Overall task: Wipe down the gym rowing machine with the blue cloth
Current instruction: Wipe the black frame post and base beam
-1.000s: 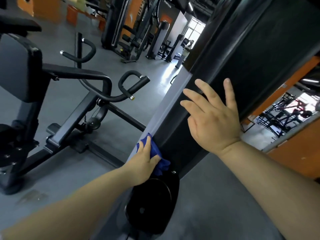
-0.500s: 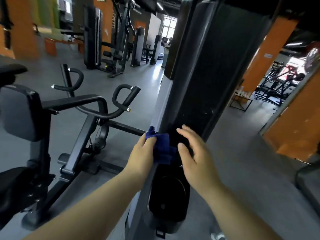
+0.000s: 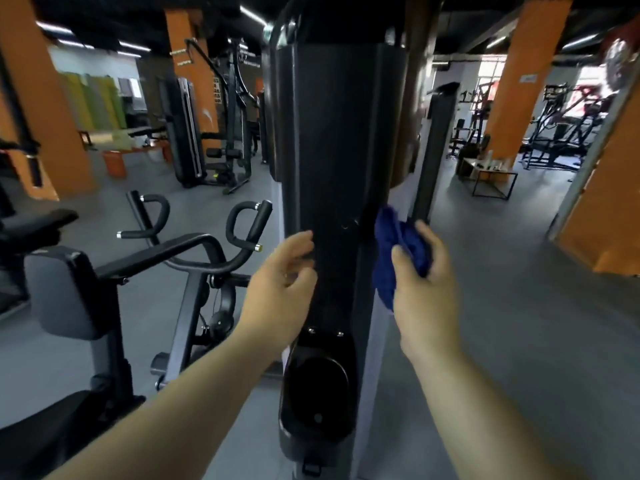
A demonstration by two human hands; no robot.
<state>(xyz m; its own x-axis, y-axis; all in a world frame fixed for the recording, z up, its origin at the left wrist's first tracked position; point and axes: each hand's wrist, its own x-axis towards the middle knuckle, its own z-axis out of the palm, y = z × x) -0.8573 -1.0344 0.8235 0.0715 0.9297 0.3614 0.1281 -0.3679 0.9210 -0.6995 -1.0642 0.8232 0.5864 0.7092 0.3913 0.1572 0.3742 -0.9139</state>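
The blue cloth (image 3: 398,244) has passed from the left hand (image 3: 280,289) to the right hand (image 3: 426,282), which now grips it bunched against the right edge of the rowing machine's black upright shroud (image 3: 332,150). The left hand, loosely curled and holding nothing, sits at the shroud's left edge. The right flank looks next for wiping.

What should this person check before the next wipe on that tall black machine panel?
1. Blue cloth gripped in right hand: ok.
2. Left hand free of the cloth: ok.
3. Cloth pressed flat against the black panel: cannot tell; it sits at the panel's right edge.
4. Panel front above both hands bare, with nothing hanging on it: ok.
5. Cloth clean enough to keep wiping: cannot tell, too blurred.
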